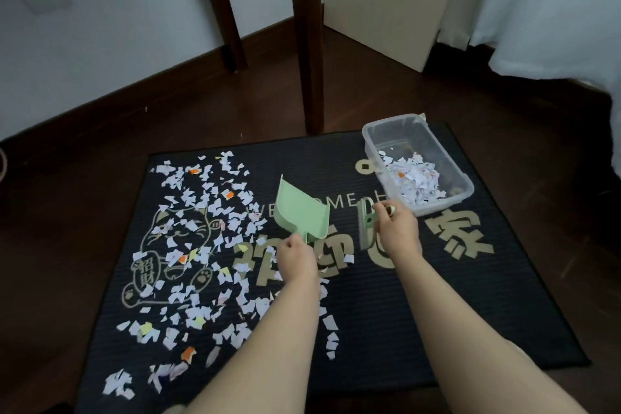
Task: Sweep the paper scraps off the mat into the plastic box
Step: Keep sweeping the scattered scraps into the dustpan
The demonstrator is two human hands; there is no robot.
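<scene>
Green plastic dustpan [300,212] — left hand [295,259], torn paper scraps [201,245]

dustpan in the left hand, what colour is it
The dustpan is plain pale green with no pattern, seen best in the head view.

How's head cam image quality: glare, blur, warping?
Head view: dim, flat light, no harsh glare; wide-angle warp slants the table legs and bows the mat edges; mildly soft overall, but paper scraps, dustpan, brush and plastic box stay legible.
</scene>
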